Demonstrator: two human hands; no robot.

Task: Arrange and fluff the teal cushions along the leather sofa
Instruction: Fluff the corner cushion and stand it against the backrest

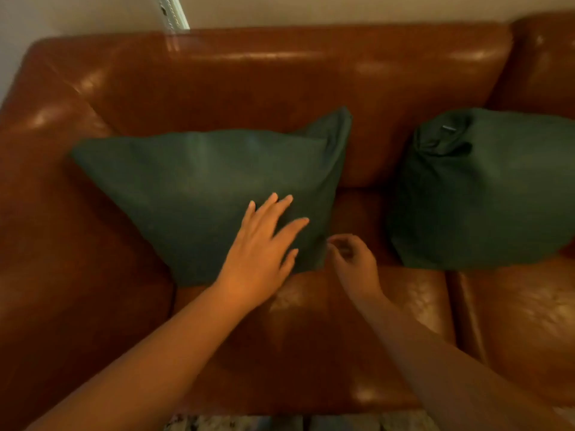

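Observation:
A teal cushion point(199, 188) leans against the backrest of the brown leather sofa point(280, 88) at its left end. My left hand point(261, 247) lies flat and open on the cushion's lower right face, fingers spread. My right hand point(351, 259) hovers at the cushion's lower right corner with fingers curled; whether they pinch the fabric I cannot tell. A second teal cushion point(485, 194), crumpled with its zipper end bunched at the top, sits on the seat to the right.
The sofa's left armrest point(56, 228) rises beside the first cushion. A seam point(451, 306) divides the two seat pads. A pale wall point(311, 10) stands behind the sofa, and a patterned rug point(236, 423) shows at the bottom edge.

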